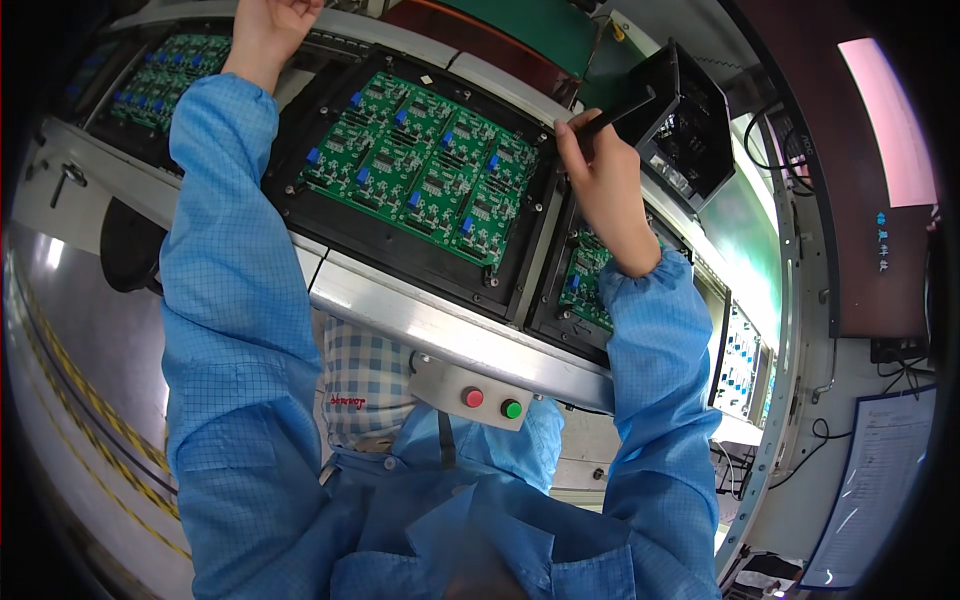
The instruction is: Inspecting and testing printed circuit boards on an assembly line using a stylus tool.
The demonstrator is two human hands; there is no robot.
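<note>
In front of me a green circuit board panel with several blue parts lies in a black carrier frame. My left hand reaches past the panel's far left corner. Its fingers are loosely bent and apart, partly cut off by the upper edge, and nothing shows in them. At the panel's right side, my right hand is closed on a dark, elongated handle. The handle points up and to the right, and its far end overlaps a black box, so I cannot tell what it belongs to.
More board panels sit in carriers at the left and right. A metal rail runs along the near side, above a button box. The open black box stands at the right, near a monitor.
</note>
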